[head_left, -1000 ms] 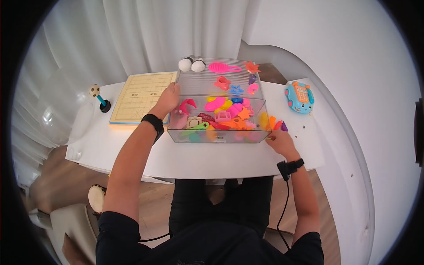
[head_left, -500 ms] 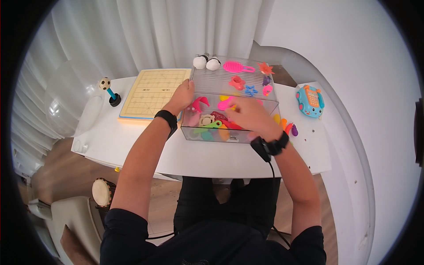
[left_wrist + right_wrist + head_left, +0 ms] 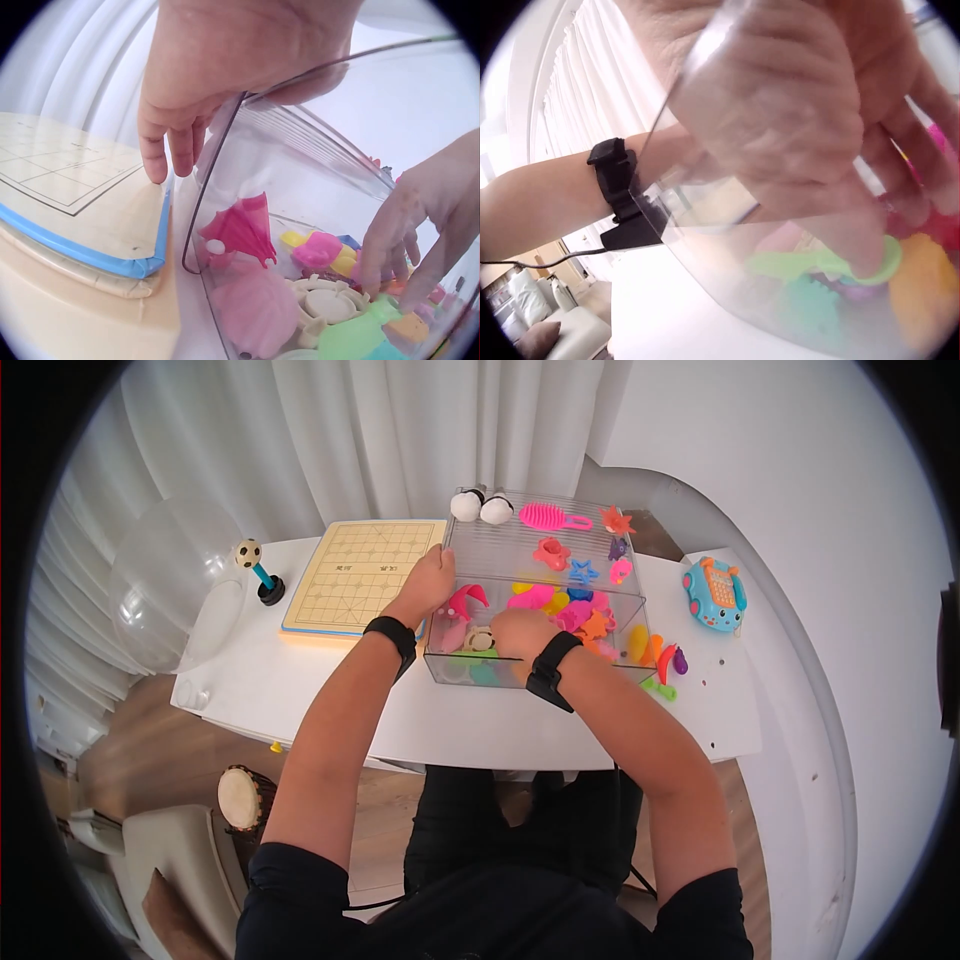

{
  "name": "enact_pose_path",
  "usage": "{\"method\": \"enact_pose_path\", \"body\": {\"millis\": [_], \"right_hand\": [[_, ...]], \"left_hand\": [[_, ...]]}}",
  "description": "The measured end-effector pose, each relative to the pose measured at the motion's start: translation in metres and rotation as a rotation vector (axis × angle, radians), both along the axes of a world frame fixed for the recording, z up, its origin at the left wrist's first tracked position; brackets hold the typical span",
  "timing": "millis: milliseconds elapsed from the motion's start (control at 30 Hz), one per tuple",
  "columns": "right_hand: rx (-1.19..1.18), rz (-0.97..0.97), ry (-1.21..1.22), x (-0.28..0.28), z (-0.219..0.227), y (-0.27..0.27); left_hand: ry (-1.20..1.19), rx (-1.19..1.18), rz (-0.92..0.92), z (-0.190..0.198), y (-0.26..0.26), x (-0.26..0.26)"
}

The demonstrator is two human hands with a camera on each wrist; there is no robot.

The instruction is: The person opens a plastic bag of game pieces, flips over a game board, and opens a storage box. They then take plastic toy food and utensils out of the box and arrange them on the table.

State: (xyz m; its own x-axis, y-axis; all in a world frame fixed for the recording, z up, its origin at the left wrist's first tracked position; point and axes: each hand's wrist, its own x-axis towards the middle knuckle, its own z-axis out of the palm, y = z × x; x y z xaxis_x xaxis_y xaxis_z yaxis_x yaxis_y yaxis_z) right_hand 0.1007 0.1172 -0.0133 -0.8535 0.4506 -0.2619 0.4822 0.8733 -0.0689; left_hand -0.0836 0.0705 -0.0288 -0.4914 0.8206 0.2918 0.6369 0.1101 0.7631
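My left hand (image 3: 425, 582) grips the left wall of a clear plastic bin (image 3: 447, 668), its thumb inside the rim and the fingers outside in the left wrist view. Down inside the bin, my right hand (image 3: 528, 635) has thumb and fingertips on either side of one end of a light green plastic toy (image 3: 349, 341). The rest of that toy lies near the front wall. Around it lie a cream ring-shaped piece (image 3: 330, 306), a pale pink toy (image 3: 256, 311) and a bright pink toy (image 3: 244, 225).
Several plastic pieces, one a purple eggplant (image 3: 681, 660), lie right of the bin. Farther right stands a blue toy phone (image 3: 714, 595). A xiangqi board (image 3: 370, 575) is at the left, by a soccer-ball toy (image 3: 260, 572). A pink brush (image 3: 550, 518) lies on the clear lid.
My right hand has moved from the bin's right side into it and leftward. A bright green piece now shows where it was. My left hand stays on the bin wall; the head view has shifted.
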Motion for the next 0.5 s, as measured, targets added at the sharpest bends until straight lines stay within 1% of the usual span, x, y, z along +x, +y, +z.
{"method": "enact_pose_path", "body": {"millis": [67, 133, 200, 267, 333, 367, 433, 467, 500], "right_hand": [[0.010, -0.039, 0.032, -0.001, -0.011, 0.003], [0.015, 0.006, 0.020, 0.000, -0.015, 0.005], [-0.002, 0.002, 0.048, 0.002, -0.011, 0.006], [-0.018, -0.015, 0.070, 0.010, 0.001, 0.006], [-0.060, 0.027, 0.184, 0.020, 0.016, 0.010], [-0.054, 0.015, 0.178, 0.030, 0.027, 0.008], [-0.129, -0.083, 0.562, 0.057, 0.045, 0.006], [-0.163, -0.097, 0.729, 0.071, 0.047, 0.010], [-0.144, -0.196, 0.825, 0.088, 0.051, 0.013]], "left_hand": [[-0.035, -0.126, -0.003, 0.004, 0.000, -0.002], [-0.024, -0.116, 0.004, 0.004, 0.000, -0.002], [-0.020, -0.107, 0.002, 0.001, 0.001, -0.001], [0.018, 0.010, 0.007, -0.003, 0.001, -0.001], [0.003, 0.017, -0.011, -0.004, 0.001, -0.001], [-0.006, 0.017, -0.014, -0.005, 0.001, -0.002], [-0.015, 0.012, -0.025, -0.005, 0.001, -0.003], [-0.019, 0.015, -0.020, -0.004, 0.000, -0.001], [-0.022, 0.019, -0.012, -0.002, -0.001, 0.000]]}}
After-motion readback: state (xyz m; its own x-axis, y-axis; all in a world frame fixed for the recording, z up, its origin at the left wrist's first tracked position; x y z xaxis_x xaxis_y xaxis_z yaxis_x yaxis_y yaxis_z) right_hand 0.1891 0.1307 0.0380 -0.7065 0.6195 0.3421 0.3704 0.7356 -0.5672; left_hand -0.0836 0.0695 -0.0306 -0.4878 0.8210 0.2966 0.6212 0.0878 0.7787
